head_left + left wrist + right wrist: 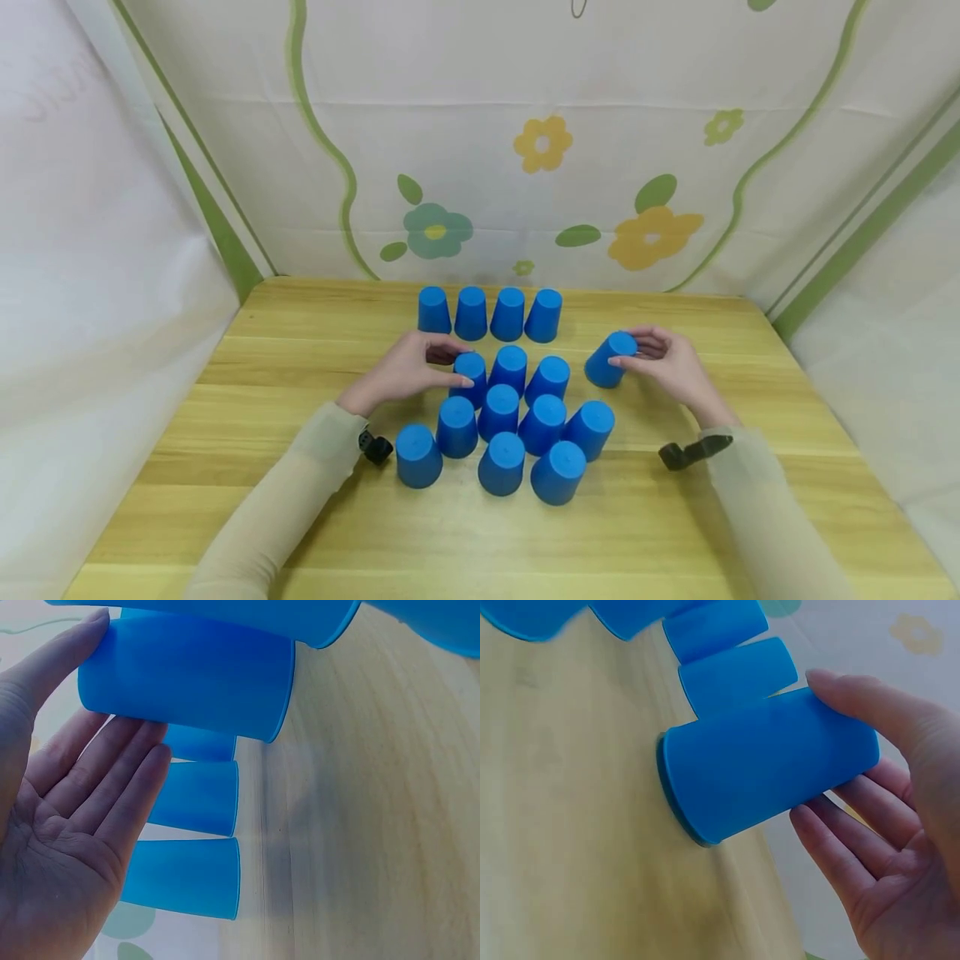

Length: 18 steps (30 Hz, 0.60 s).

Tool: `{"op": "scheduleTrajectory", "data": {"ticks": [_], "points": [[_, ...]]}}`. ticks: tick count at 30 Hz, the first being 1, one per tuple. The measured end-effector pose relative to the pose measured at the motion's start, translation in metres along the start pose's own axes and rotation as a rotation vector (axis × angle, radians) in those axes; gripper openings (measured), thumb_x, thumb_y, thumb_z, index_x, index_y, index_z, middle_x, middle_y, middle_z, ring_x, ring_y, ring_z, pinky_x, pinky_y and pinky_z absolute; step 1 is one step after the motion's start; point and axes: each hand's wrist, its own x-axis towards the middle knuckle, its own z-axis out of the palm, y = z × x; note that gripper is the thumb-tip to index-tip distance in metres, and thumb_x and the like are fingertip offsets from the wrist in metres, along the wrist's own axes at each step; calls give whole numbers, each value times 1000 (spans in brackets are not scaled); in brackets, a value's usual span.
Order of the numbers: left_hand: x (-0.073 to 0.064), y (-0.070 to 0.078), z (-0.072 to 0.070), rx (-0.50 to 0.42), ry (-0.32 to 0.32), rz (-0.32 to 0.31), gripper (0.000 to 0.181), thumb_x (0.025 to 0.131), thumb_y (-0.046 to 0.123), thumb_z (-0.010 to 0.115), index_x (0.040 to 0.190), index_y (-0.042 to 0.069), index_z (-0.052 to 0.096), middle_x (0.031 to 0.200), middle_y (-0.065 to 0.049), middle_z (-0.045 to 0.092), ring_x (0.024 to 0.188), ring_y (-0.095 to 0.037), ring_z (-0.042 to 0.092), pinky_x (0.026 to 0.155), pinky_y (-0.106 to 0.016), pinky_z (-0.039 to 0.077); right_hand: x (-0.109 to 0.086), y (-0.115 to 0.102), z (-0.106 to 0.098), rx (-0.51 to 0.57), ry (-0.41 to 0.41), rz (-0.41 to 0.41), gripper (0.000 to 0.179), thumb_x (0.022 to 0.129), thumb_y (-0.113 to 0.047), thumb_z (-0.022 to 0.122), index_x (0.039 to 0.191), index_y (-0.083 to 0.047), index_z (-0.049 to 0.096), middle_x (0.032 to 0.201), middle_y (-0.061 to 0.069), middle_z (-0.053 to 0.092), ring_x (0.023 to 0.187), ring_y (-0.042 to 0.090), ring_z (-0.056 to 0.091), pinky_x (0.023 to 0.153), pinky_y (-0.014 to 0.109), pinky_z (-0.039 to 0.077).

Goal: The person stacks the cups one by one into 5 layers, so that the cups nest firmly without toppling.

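Upside-down blue cups stand on the table in loose rows. My left hand (412, 367) pinches the left cup (469, 377) of the second row by its upper part, thumb on the near side and fingertips on the far side. In the left wrist view that cup (187, 675) lies between thumb and fingertips, with its rim toward the table. Out to the right, my right hand (663, 367) grips a separate cup (609, 360) near its base end, mouth down. In the right wrist view this cup (765, 765) has its thumb and fingertips on opposite sides.
A back row of several cups (471, 313) stands near the table's far edge. Toward me are another row of cups (542, 423) and three front cups (501, 463). A flower-print cloth (480, 150) hangs behind the wooden table (675, 533).
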Motion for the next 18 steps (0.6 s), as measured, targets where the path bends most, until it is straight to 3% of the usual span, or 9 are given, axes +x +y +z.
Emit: {"op": "scheduleTrajectory", "data": {"ticks": [8,18], "points": [[0,0,1,-16,-5,-7,47,83,37,87,123,17,74,114,4,72,106,-15,67,96,-43,54,36,-2,2,-8,25,45,70,86,-45,82,138,-5,58,134,17,63,126,35,57,106,49,45],[1,-3,1,-4,1,-18,46,83,36,87,123,17,73,114,5,72,106,-14,67,95,-39,55,68,-3,10,25,35,38,70,84,-45,84,137,-6,60,131,15,65,123,30,60,104,46,48]]}}
